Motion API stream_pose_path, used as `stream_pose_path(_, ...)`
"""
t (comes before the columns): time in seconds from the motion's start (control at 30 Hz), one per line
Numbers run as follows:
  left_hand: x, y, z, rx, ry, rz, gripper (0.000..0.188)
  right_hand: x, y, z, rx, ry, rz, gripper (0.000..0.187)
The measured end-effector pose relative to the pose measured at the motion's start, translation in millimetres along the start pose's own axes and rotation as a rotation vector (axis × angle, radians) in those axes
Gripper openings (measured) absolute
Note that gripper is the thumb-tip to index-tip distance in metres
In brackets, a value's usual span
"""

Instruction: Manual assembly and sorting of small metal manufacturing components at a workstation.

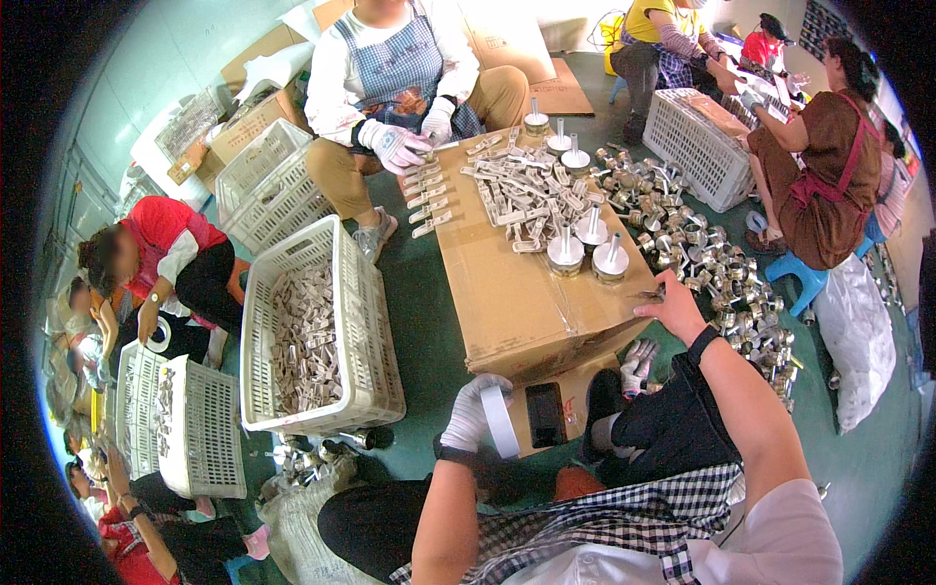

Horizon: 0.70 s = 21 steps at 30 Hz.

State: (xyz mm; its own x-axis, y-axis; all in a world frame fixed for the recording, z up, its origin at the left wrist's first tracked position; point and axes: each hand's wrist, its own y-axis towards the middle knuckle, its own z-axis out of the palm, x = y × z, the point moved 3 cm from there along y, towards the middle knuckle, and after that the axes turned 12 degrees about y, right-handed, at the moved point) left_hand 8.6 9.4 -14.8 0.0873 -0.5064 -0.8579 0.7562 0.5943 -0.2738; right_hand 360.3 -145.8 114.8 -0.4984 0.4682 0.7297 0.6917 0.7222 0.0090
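Observation:
My left hand [464,417], in a white knit glove, is closed round a white roll of tape [500,422] in front of the cardboard box [517,317]. My right hand [675,308] is bare and pinched at the box's right corner. A small dark thing shows at its fingertips, too small to name. On the box lie a heap of pale metal levers [526,190] and several round metal parts with upright stems [565,252]. A loose white glove [639,365] lies below my right hand. Beside the box's near side is a black phone [545,414].
A white crate [388,385] of levers stands left of the box. Many metal fittings [717,263] cover the floor to the right. Across the box sits a gloved co-worker [395,146], beside a row of levers [426,200] along the edge. Other people work around.

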Motion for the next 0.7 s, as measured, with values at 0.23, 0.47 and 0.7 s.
stream_pose_path(0.23, 2.6, 0.3, -2.2, -0.01, 0.23, 0.118, 0.015, 0.7, 0.1, 0.7, 0.001, 0.014, -0.001, 0.062)
stream_pose_path(0.47, 1.8, 0.6, -5.4, 0.034, 0.22, 0.109, 0.023, -0.9, 0.6, 1.6, 0.005, 0.018, -0.013, 0.061)
stream_pose_path(0.7, 0.8, 1.1, -1.5, 0.021, -0.103, -0.073, 0.019, -2.3, 0.6, 0.8, -0.004, 0.009, -0.021, 0.061)
